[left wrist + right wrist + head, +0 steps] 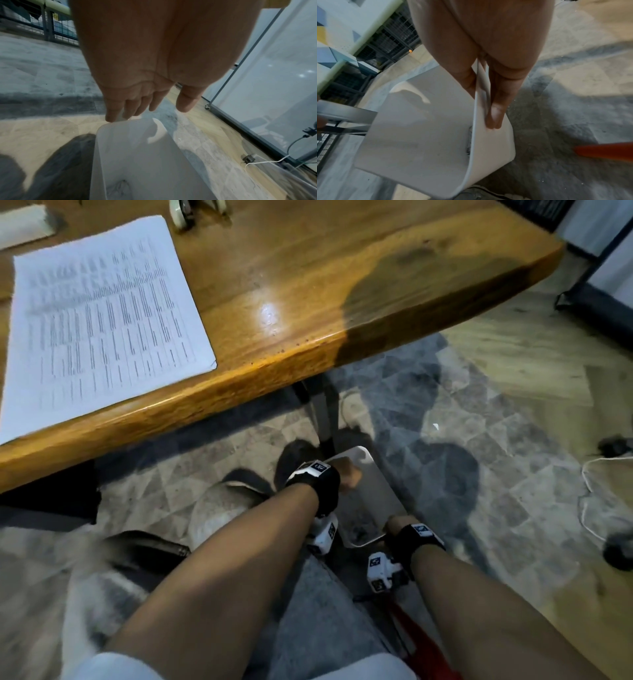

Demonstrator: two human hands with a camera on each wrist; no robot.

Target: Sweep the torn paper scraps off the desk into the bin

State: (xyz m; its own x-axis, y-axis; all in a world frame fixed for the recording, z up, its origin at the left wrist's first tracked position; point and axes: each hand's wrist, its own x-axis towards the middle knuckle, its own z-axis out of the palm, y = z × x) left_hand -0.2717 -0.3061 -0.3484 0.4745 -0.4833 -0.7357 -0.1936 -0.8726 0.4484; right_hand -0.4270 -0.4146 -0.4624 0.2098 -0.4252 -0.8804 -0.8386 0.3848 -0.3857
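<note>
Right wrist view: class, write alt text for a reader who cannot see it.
The right hand pinches the rim of a white bin, thumb inside and fingers outside, above a grey and beige floor. A dark wire rack stands behind.

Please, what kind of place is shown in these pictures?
Probably a home or small office workspace. A wooden desk carries a printed sheet, a white bin is beside it over a tiled floor, and charger cables lie along the wall.
</note>
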